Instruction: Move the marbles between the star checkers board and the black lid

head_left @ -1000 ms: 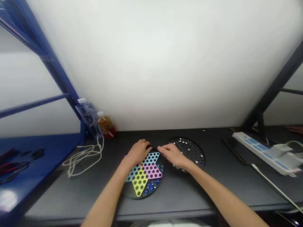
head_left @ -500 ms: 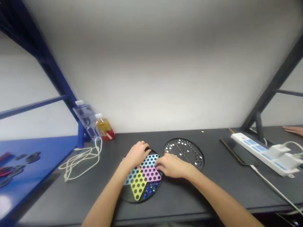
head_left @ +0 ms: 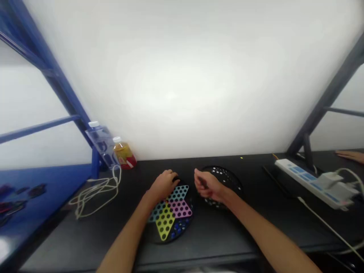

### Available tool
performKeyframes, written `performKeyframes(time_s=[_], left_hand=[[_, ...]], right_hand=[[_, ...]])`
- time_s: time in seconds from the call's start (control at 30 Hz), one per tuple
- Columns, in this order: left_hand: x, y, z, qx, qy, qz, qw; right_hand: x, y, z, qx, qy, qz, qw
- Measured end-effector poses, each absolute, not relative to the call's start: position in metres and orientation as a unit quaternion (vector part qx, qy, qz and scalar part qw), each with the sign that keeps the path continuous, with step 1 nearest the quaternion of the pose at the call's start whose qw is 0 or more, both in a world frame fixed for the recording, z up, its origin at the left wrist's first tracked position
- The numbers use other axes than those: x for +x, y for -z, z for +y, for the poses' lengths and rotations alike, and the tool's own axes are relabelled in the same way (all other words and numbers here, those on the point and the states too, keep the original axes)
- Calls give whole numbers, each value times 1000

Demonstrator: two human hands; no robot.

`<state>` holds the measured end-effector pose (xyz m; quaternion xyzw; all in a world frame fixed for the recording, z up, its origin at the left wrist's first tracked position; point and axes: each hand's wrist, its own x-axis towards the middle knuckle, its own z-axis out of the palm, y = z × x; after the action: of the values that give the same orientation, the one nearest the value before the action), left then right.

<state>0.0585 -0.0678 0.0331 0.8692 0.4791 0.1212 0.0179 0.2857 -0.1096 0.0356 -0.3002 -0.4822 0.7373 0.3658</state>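
A round black Chinese checkers board (head_left: pixel 170 216) with a coloured star of blue, pink and yellow points lies on the dark table. My left hand (head_left: pixel 163 185) rests with curled fingers on its far left rim. My right hand (head_left: pixel 209 186) hovers between this board and a second round black perforated board (head_left: pixel 227 178) to the right, fingers pinched together; what they hold is too small to make out. Several blue marbles (head_left: pixel 179 226) sit in the near right part of the coloured board.
A white cable (head_left: pixel 95 191) lies coiled at the left. Two bottles (head_left: pixel 113 149) stand by the blue shelf frame (head_left: pixel 57 83). A white power strip (head_left: pixel 309 180) with a plug and cord sits at the right. Another person's hand (head_left: pixel 349 155) shows at the far right edge.
My right hand lifted off the coloured board's pink point and drew back to the right, toward the perforated board, fingers now pinched. My left hand stayed on the rim.
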Motion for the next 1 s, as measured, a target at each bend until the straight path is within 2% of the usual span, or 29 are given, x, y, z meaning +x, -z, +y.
performKeyframes(time_s=[0.07,0.17,0.23,0.33,0.73,0.9,1.0], left_hand=[[58,-33,-68,871,-125,476,18],[58,-34,-69,871,-127,474,19],[58,-34,-69,873,-126,471,18],[58,-34,-69,874,-127,469,15],[58,-34,-68,875,-130,466,17],[59,-35,-70,872,-130,471,19],[59,-34,-70,873,-129,470,21]], right_hand=[[278,-32,-113,-359,-656,-551,369],[273,-30,-118,-425,-464,-684,369],[274,-32,-120,-426,-358,-753,351],[277,-36,-123,-410,-265,-817,306],[271,-52,-146,-442,-75,-893,43],[260,-44,-157,-430,-20,-903,7],[261,-38,-156,-448,-41,-893,31]])
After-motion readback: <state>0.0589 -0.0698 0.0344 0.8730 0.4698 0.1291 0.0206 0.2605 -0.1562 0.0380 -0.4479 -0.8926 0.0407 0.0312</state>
